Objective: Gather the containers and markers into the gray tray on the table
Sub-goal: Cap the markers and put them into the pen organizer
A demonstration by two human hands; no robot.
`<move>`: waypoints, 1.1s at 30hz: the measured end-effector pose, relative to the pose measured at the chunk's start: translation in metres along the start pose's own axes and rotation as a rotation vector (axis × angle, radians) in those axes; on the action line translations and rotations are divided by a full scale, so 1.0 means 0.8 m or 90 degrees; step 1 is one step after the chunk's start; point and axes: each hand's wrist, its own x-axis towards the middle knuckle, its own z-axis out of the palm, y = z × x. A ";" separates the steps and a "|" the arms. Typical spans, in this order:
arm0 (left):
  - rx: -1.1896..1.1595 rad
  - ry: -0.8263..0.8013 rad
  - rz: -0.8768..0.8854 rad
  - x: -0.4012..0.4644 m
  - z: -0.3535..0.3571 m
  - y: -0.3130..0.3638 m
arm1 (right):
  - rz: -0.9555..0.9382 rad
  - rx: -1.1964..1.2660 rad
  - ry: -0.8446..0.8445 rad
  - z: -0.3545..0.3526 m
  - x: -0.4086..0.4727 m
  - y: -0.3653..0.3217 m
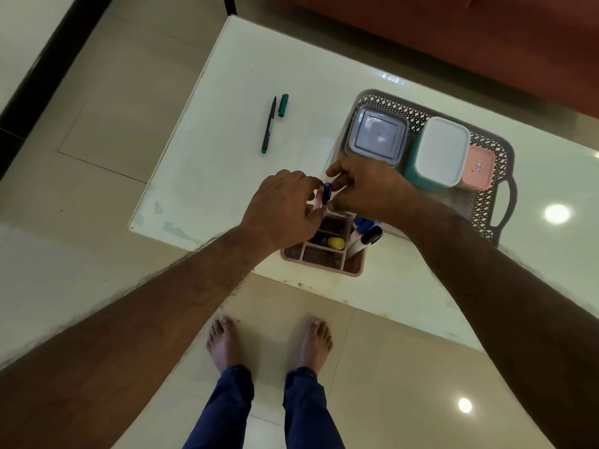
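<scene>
A room in a home was shown, most likely a living room. A low white table (246,69) with a glossy top was set on a floor of large beige tiles (107,102), and the reddish-brown seat of a sofa (486,37) was seen just beyond it. Bare feet (223,343) below blue trousers (223,406) were seen on the tiles. Ceiling lights were reflected in the polished surfaces.
</scene>
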 end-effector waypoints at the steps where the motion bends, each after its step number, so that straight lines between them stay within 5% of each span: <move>1: -0.005 0.004 0.000 -0.001 -0.002 0.000 | -0.001 0.011 -0.008 -0.002 0.000 0.000; 12: -0.029 0.181 -0.090 0.028 -0.019 -0.047 | -0.047 0.043 0.081 -0.031 0.035 -0.012; 24: 0.175 -0.077 -0.203 0.104 -0.004 -0.120 | -0.094 -0.201 0.056 -0.013 0.206 -0.060; 33: 0.172 -0.003 -0.199 0.106 -0.002 -0.142 | -0.040 -0.280 0.018 0.003 0.266 -0.057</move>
